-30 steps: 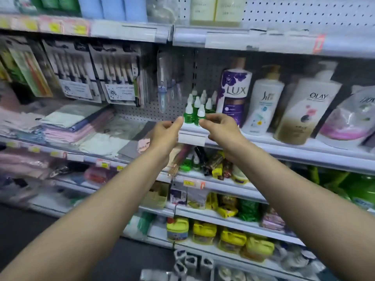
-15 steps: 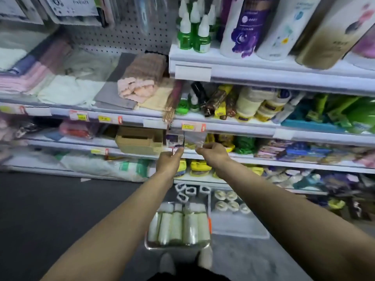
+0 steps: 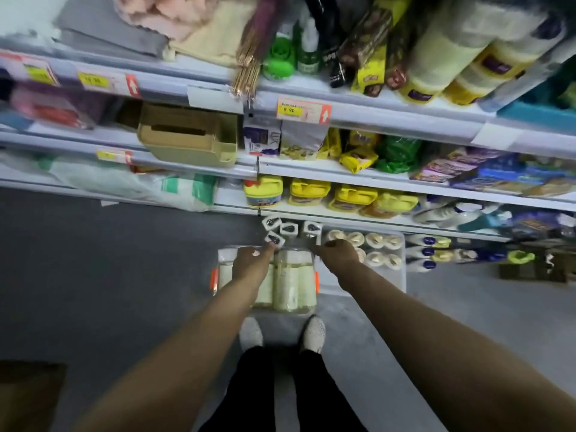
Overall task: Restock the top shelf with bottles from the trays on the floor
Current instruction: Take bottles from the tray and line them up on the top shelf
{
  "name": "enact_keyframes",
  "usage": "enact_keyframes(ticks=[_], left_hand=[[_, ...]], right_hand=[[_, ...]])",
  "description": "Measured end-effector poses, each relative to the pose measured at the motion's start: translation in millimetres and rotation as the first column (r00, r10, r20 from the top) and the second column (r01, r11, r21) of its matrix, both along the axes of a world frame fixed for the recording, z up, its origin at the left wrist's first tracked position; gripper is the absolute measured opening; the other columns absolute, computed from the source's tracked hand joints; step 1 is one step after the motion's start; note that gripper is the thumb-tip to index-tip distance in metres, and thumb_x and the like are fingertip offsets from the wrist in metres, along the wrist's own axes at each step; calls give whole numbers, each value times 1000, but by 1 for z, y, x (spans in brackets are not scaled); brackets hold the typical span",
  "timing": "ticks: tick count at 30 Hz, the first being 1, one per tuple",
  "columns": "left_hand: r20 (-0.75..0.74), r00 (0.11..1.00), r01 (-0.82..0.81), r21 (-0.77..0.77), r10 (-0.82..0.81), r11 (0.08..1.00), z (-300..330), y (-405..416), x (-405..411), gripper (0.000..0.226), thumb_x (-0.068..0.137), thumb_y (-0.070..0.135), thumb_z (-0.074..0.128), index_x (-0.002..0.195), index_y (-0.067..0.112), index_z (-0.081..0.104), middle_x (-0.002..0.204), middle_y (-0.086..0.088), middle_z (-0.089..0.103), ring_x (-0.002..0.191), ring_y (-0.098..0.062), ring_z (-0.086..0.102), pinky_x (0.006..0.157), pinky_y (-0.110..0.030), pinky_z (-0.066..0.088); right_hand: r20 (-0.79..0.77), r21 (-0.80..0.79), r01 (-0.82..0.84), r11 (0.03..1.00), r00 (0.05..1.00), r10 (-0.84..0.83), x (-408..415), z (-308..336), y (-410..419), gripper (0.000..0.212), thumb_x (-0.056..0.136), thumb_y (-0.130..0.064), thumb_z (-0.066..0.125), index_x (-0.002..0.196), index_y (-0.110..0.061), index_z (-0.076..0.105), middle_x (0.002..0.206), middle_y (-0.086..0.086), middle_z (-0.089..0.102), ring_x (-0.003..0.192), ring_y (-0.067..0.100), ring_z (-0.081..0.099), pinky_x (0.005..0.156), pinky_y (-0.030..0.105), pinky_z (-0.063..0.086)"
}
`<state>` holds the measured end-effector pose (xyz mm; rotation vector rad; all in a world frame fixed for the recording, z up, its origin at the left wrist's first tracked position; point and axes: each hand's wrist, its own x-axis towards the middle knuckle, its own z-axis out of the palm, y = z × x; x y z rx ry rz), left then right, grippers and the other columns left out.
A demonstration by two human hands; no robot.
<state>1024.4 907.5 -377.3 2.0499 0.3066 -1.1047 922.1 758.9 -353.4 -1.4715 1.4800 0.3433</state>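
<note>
**Both hands low over the bottle tray on the floor**

The pale cream bottles (image 3: 285,283) lie on their sides, packed side by side in a clear tray (image 3: 215,280) with orange clips at its left and right edges. The tray sits on the grey floor (image 3: 109,275) just beyond the person's white shoes (image 3: 313,333). The left hand (image 3: 251,260) hangs over the far left part of this tray, covering the tops of the left bottles, with its fingers pointing toward the far edge. The right hand (image 3: 338,252) is over the tray's far right corner, with a finger pointing left across the bottle caps. Neither hand visibly holds anything; motion blur hides whether the fingertips touch the bottles, and the fingers look loosely extended rather than clenched.

Just right of this tray, a second clear tray (image 3: 402,275) holds upright bottles with round cream caps (image 3: 378,241). At the far edge of the first tray, a cluster of white-capped bottles (image 3: 282,230) stands against the base of the shelving.

The lowest shelf edge (image 3: 343,213) runs close behind both trays, so there is little room on the far side. Yellow tubs (image 3: 308,193) line the shelf above. To the left the floor is open grey surface, and a brown box corner (image 3: 28,397) sits at the near left.
</note>
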Motion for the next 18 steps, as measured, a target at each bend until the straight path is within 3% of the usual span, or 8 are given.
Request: enact_keyframes(ticks=[4, 11, 13, 15, 18], left_hand=[[-51, 998, 41, 77, -37, 996, -55, 0, -16, 76, 89, 59, 62, 144, 10, 45, 144, -12, 53, 125, -35, 56, 106, -46, 46], [-123, 991, 68, 161, -48, 985, -152, -8, -49, 69, 93, 50, 63, 145, 9, 43, 147, -14, 48, 129, -33, 51, 104, -37, 45], [-137, 989, 83, 168, -60, 982, -185, -7, -57, 70, 93, 48, 64, 146, 8, 42, 148, -14, 48, 130, -33, 51, 102, -34, 43], [-158, 985, 98, 169, -71, 981, -213, -6, -63, 75, 90, 52, 67, 147, 10, 40, 149, -14, 47, 129, -33, 53, 105, -35, 44], [-205, 977, 88, 156, -55, 984, -256, -1, -75, 88, 81, 58, 73, 149, 15, 37, 149, -14, 48, 122, -35, 59, 104, -47, 49]], right_hand=[[-83, 38, -33, 999, 996, 36, -15, -60, -8, 41, 91, -27, 70, 63, -19, 40, 62, -1, 43, 57, 14, 39, 57, 28, 33], [-199, 103, -86, 991, 974, 105, -43, -159, -12, 35, 92, -29, 66, 66, -12, 49, 65, 2, 45, 60, 17, 44, 56, 27, 34], [-205, 119, -99, 988, 971, 122, -51, -191, -9, 21, 93, -27, 66, 90, -6, 63, 83, 5, 51, 83, 25, 58, 71, 28, 43], [-226, 128, -71, 989, 969, 99, -57, -219, -5, 31, 93, -24, 67, 113, -1, 65, 95, 7, 52, 103, 30, 60, 84, 31, 45], [-243, 154, -59, 986, 965, 95, -68, -263, 1, 20, 91, -23, 69, 99, -5, 66, 89, 7, 56, 84, 23, 56, 76, 28, 40]])
